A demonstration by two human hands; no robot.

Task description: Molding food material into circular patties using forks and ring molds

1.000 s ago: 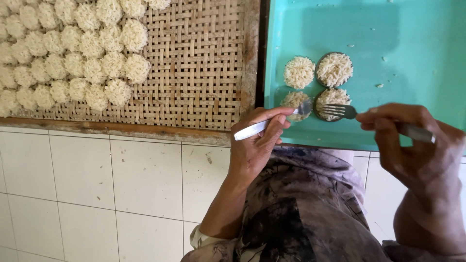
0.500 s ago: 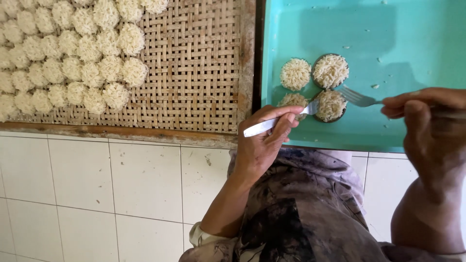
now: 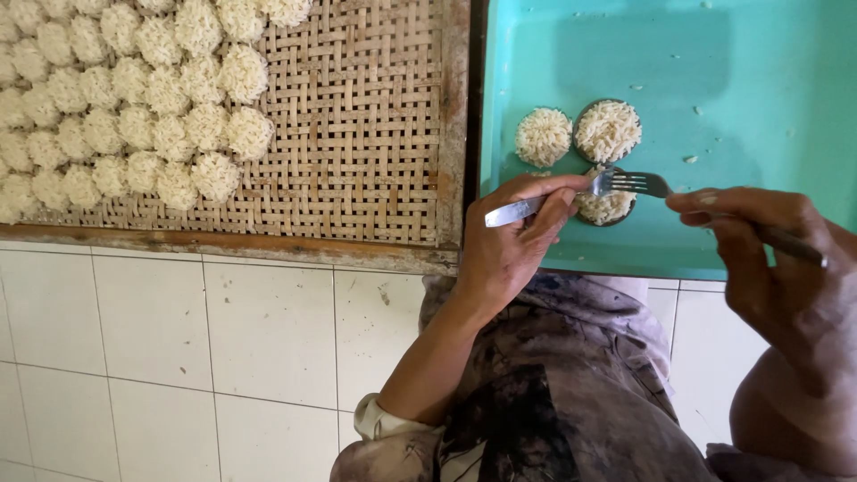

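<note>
**Fork and spoon meet over the near noodle mould**

Since the earlier frames the right hand (image 3: 786, 268) has drawn back toward 3 o'clock and the fork (image 3: 638, 183) now lies nearly level, tines pointing to 9 o'clock. Left hand (image 3: 513, 241) is closed on a metal spoon (image 3: 518, 211), handle running to 8 o'clock, bowl end touching the fork tines. Both tools meet just above the near noodle-filled mould (image 3: 607, 207) on the teal tray (image 3: 759, 80); the left hand is the nearer. Right hand is closed on the fork handle. Two more noodle rounds (image 3: 543, 137) sit at 12 o'clock of the mould.

Hidden: the spoon bowl behind the fingers, part of the near mould, and a fourth round under the left hand. Woven rack (image 3: 357, 116) with noodle nests lies at 9 o'clock, cut off.
</note>
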